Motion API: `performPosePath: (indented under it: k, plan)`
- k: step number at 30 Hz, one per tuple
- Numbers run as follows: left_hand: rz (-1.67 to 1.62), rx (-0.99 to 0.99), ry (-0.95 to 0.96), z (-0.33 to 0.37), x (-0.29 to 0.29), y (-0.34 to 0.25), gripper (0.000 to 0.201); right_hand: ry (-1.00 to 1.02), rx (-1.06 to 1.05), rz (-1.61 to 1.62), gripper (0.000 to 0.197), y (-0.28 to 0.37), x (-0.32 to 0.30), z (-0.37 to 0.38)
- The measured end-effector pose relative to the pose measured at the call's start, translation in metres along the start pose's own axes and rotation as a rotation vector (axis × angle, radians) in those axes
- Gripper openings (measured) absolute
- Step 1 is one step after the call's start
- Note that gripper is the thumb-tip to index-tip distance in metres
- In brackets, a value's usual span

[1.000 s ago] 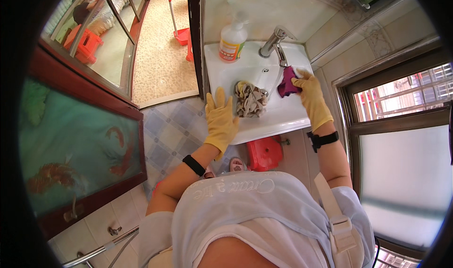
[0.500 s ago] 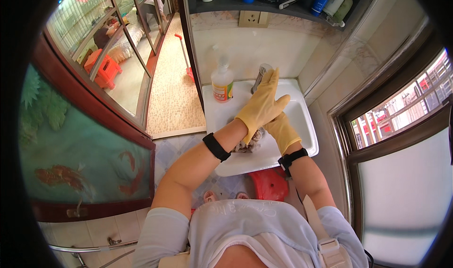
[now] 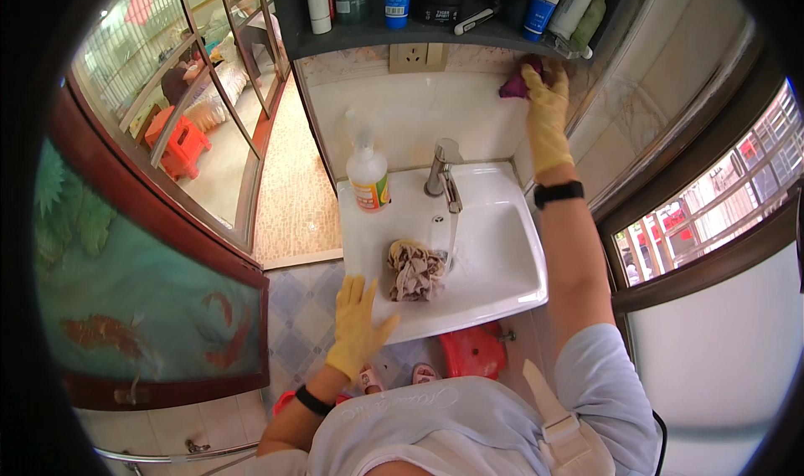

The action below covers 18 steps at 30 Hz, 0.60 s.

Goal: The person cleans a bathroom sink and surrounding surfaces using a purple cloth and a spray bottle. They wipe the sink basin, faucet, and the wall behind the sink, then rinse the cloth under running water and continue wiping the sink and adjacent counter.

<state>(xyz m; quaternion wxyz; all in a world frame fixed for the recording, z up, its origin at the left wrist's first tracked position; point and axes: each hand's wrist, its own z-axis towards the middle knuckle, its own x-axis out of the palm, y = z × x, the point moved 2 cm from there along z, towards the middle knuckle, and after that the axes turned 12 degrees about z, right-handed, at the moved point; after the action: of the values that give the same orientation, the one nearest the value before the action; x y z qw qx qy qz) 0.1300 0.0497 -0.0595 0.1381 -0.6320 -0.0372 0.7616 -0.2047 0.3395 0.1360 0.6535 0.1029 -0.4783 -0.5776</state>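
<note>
My right hand (image 3: 546,108), in a yellow rubber glove, is raised to the tiled wall under the shelf. Its fingers are closed on a purple cloth (image 3: 514,86), partly hidden by the glove. My left hand (image 3: 358,325), gloved alike, is by the front left edge of the white washbasin (image 3: 502,285), fingers apart and holding nothing. In the basin lies a crumpled brown-and-cream wet cloth (image 3: 416,273). A thin stream of water runs from the chrome tap (image 3: 444,170) beside it. On the basin's left rim stands a spray bottle (image 3: 367,179) with a colourful label.
Overhead, a dark shelf (image 3: 352,39) holds tubes, bottles and a black jar. A wall socket (image 3: 416,56) sits below it. A red basin (image 3: 473,352) is under the washbasin. To the right is a framed window (image 3: 670,241); a glass door panel (image 3: 159,300) stands left.
My hands, earlier together over the basin, have parted: the right went up to the wall, where the purple cloth now shows, and the left drew back to the front edge. The running water is now visible.
</note>
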Motion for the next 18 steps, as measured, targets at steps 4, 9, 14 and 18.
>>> performPosePath:
  k: [4, 9, 14, 18]
  plan:
    - [-0.002, -0.079, -0.042, -0.020, 0.019, -0.008, 0.071, 0.317, -0.516, -0.942, 0.034, -0.051, 0.011, -0.034]
    - [-0.131, -0.091, -0.174, -0.024, 0.030, -0.008, 0.065, 0.543, -0.060, -0.993, 0.034, -0.073, -0.053, -0.050]
    - [-0.100, -0.058, -0.249, -0.028, 0.037, -0.004, 0.065, 0.071, -0.630, -0.796, 0.039, 0.008, -0.007, 0.004]
    - [-0.097, -0.045, -0.226, -0.024, 0.034, -0.008, 0.063, -0.002, -0.675, -0.941, 0.041, -0.014, -0.003, 0.004]
